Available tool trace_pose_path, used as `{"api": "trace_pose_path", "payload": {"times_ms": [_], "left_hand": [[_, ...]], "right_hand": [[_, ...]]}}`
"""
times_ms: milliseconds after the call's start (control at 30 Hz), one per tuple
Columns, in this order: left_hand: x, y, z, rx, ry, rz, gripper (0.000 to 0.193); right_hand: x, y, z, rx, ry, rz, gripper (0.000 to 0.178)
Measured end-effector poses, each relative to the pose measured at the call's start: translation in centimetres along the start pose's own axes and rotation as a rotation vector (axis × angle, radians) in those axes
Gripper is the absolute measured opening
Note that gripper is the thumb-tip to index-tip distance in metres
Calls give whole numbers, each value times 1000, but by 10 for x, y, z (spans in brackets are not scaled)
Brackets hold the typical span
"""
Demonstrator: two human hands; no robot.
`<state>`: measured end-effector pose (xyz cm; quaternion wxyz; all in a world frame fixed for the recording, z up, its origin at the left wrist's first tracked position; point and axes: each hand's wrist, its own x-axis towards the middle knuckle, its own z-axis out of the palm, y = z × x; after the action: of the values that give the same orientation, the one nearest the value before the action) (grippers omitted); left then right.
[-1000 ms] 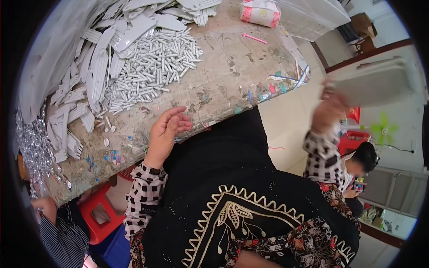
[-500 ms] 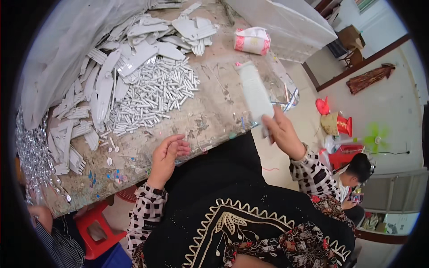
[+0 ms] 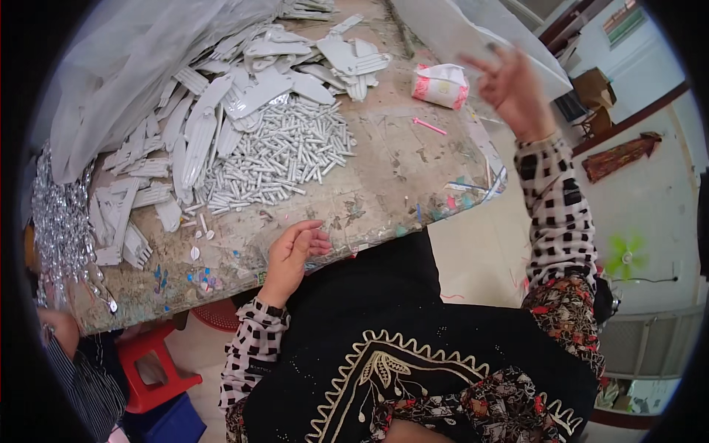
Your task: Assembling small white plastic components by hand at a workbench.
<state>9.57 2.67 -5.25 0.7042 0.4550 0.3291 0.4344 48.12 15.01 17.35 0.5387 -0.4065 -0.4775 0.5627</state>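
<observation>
My left hand (image 3: 292, 255) rests at the table's front edge, its fingers loosely bent and nothing in them. My right hand (image 3: 513, 92) is stretched out over the far right corner, fingers apart and slightly blurred, holding nothing. Beside it on the table lies a white and pink tissue pack (image 3: 441, 86). A large white plastic sheet or bag (image 3: 473, 44) stands behind this hand. Nearer the middle lie a heap of small white-grey cylinders (image 3: 277, 155) and a pile of flat white plastic pieces (image 3: 203, 136). A short pink stick (image 3: 429, 126) lies near the tissue pack.
The worn table (image 3: 369, 184) ends close to my lap. Silvery tinsel strips (image 3: 59, 214) hang at its left side. A red stool (image 3: 159, 369) and a blue bin (image 3: 166, 422) stand below left, near another person's arm (image 3: 60, 332). A green fan (image 3: 626, 256) is at right.
My right hand has moved up and away to the far right, and the flat pale piece it held is out of it. My left hand has stayed near the table edge.
</observation>
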Motion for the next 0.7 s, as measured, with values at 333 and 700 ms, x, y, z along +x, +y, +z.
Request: {"api": "trace_pose_path", "payload": {"times_ms": [333, 700], "left_hand": [[1, -7, -1, 204, 7, 90, 27], [1, -7, 2, 472, 11, 218, 21]], "right_hand": [[100, 169, 41, -967, -132, 147, 51], [219, 226, 77, -1598, 340, -309, 52]]}}
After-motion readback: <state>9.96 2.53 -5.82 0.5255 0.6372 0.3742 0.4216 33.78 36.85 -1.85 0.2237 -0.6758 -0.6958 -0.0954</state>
